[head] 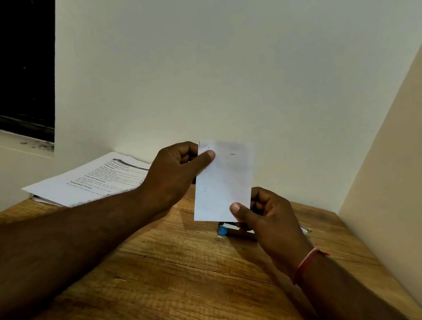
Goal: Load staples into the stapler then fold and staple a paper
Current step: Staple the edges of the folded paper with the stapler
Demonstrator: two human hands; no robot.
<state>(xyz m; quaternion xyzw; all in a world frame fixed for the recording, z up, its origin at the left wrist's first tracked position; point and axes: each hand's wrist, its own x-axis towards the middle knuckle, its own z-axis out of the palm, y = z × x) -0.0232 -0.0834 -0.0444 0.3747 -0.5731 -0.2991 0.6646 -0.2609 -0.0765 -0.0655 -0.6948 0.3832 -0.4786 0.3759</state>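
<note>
Below, wooden table (178, 274) against pale walls (216, 55); folded paper (224, 182) pinched by left hand (174, 174) and right hand (271, 219)

Stapler (222, 230) mostly hidden behind paper (224, 185) and right hand (271, 219)

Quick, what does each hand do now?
Left hand: pinches the folded paper at its upper left edge.
Right hand: pinches its lower right corner.

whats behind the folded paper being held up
Just below the paper, a blue-tipped object, probably the stapler, shows on the table. The rest of it is covered by the paper and the right hand.
</note>
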